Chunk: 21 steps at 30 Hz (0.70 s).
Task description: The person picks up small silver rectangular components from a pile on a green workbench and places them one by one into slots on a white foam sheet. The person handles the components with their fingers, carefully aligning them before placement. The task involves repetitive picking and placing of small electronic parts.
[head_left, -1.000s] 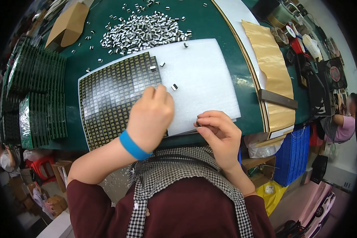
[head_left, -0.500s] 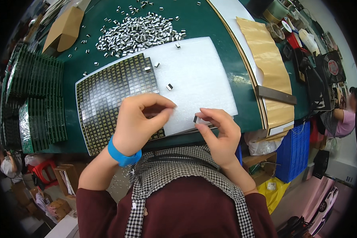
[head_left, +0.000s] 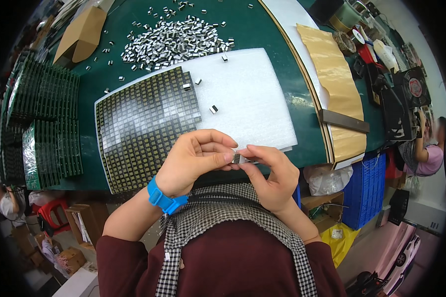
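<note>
Both my hands meet just above the near edge of the white foam sheet [head_left: 248,99]. Between their fingertips is a small block [head_left: 237,158] with a dark, ridged face. My left hand [head_left: 195,157], with a blue band on its wrist, pinches it from the left with thumb and forefinger. My right hand [head_left: 272,175] grips it from the right, fingers closed. The fingers hide part of the block. Left of my hands lies a sheet of dark stickers [head_left: 139,128] with yellowish print. A loose black-and-white block [head_left: 213,109] rests on the foam, and another block [head_left: 187,86] sits on the sticker sheet.
A large pile of small blocks [head_left: 176,42] covers the far part of the green table. Stacked green circuit boards [head_left: 52,123] stand at the left, near an open cardboard box [head_left: 79,37]. On the right, a dark bar [head_left: 344,121] lies across brown paper [head_left: 327,64].
My left hand has moved right and nearer to me, meeting my right hand. The block, earlier in my right fingers alone, is now between both hands' fingertips.
</note>
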### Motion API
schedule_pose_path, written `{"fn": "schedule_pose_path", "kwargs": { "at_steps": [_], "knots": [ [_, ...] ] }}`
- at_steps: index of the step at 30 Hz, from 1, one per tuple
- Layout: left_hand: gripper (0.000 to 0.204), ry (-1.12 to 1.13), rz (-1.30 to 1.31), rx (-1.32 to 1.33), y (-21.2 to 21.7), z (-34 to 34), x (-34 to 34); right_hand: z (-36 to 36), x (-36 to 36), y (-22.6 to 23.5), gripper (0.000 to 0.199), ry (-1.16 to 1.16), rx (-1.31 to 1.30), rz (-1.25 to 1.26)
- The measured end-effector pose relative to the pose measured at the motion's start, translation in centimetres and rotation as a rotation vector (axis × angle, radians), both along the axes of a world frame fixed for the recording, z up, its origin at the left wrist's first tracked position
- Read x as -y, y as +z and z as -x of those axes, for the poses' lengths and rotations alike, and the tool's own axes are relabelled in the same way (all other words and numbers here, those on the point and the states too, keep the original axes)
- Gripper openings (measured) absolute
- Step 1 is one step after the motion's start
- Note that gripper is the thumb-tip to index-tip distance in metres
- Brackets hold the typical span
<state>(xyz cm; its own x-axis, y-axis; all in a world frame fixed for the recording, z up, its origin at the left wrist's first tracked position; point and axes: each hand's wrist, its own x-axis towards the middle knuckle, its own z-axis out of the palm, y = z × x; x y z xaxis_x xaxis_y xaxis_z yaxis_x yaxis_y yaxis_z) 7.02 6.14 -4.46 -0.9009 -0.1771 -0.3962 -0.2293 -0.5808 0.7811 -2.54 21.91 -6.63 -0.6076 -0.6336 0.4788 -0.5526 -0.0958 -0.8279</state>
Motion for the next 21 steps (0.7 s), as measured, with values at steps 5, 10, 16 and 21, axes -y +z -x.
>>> {"fn": "schedule_pose_path", "kwargs": {
  "at_steps": [5, 10, 16, 21],
  "knots": [
    [0.022, 0.001, 0.014, 0.005, 0.0, -0.1, 0.0, 0.0, 0.0, 0.1, 0.035, 0.022, 0.011, -0.008],
    [0.021, 0.000, 0.071, 0.008, -0.2, -0.1, -0.1, 0.5, -0.2, 0.4, 0.035, 0.030, -0.171, -0.068],
    [0.028, -0.040, 0.449, 0.031, 1.5, 0.2, -1.4, 0.6, 0.1, 0.3, 0.039, 0.005, -0.502, -0.101],
    [0.033, -0.093, 0.668, 0.000, 1.1, -0.2, -1.6, 0.2, -0.3, 0.2, 0.038, 0.077, -0.428, -0.125]
  ]
}}
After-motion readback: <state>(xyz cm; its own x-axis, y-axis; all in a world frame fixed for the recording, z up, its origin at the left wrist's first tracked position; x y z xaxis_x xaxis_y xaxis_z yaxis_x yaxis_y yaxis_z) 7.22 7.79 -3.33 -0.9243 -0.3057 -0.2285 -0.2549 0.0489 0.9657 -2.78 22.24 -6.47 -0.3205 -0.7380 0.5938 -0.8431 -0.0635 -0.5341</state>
